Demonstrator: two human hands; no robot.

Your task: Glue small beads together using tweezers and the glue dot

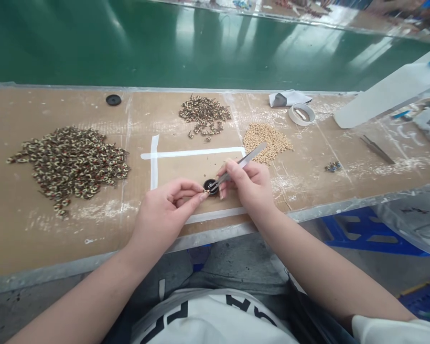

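Observation:
My right hand (pixel 249 184) grips a pair of metal tweezers (pixel 251 155), their tips pointing down and left. Close to those tips, my left hand (pixel 175 198) pinches a tiny part (pixel 207 191) between thumb and forefinger; its exact kind is too small to tell. Below the fingertips of both hands sits a small round black dish (pixel 210 184), partly covered by the tweezers. White tape strips (pixel 197 154) mark off the patch of table around the hands. Just beyond my right hand lies a heap of small tan beads (pixel 267 138).
A large pile of small cream-and-brown pieces (pixel 79 162) lies left, a smaller pile (pixel 204 112) at the back. Further right are a tape roll (pixel 301 114), a white plastic bottle (pixel 387 91), spare tweezers (pixel 378 149) and small blue bits (pixel 332 166). A black disc (pixel 113 100) lies back left.

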